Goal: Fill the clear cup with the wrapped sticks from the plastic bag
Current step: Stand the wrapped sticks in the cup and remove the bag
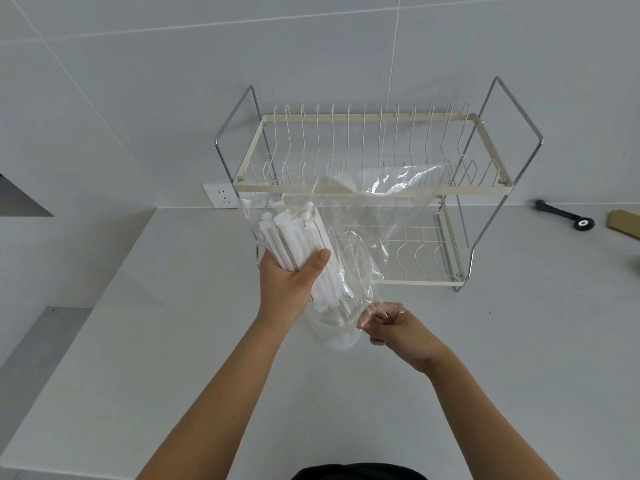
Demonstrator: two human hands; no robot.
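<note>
A pale worktop [173,358] runs back to a tiled wall, bare toward its left and near edges; a wire dish rack [374,188] stands at the back. Above the middle, the left hand [291,282] grips the wrapped sticks [298,237], lower ends entering the clear cup [334,332]. The right hand [398,329] has its fingers pinching the plastic bag [367,216].

Sticks: the bundle of paper-wrapped sticks [298,237] is plain white.
Bag: the crinkled plastic bag [363,223] is clear.
Rack: the two-tier wire dish rack [374,188] is cream, with chrome side frames.
Counter: the flat countertop [173,341] is pale grey.
</note>
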